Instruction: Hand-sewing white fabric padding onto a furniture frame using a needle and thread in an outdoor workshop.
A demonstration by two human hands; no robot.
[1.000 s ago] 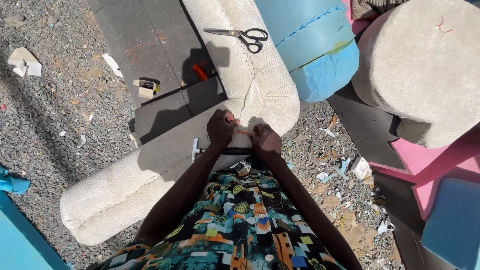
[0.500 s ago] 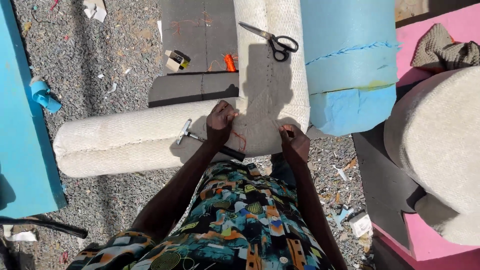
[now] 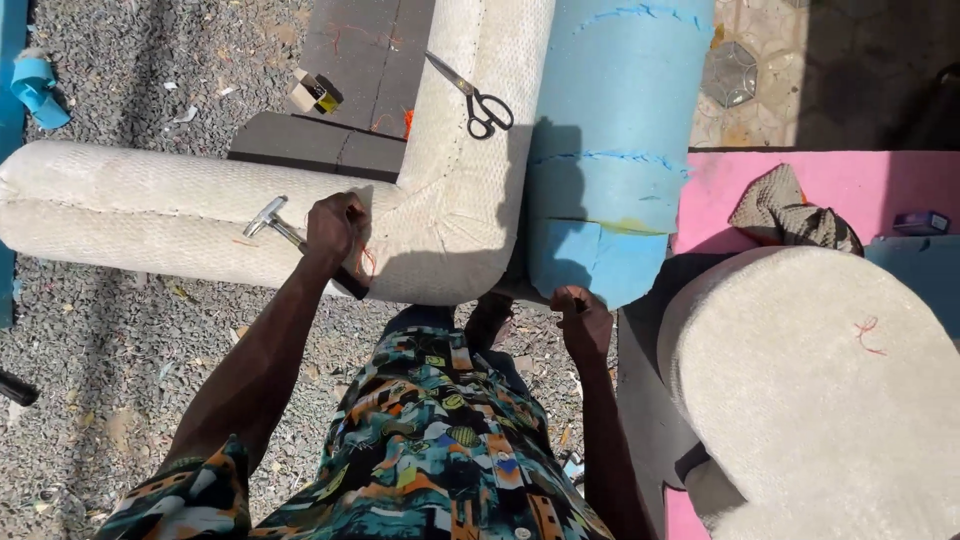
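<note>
quick count: one hammer, one pair scissors, one L-shaped cream upholstered piece, one round cream cushion, one blue foam roll, two dark boards, one small box, two hands.

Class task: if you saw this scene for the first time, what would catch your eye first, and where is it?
The cream L-shaped upholstered piece spans the gravel at centre. The left hand grips a hammer against its front edge, while the right hand touches the blue foam roll beside it. Scissors lie on top.
</note>
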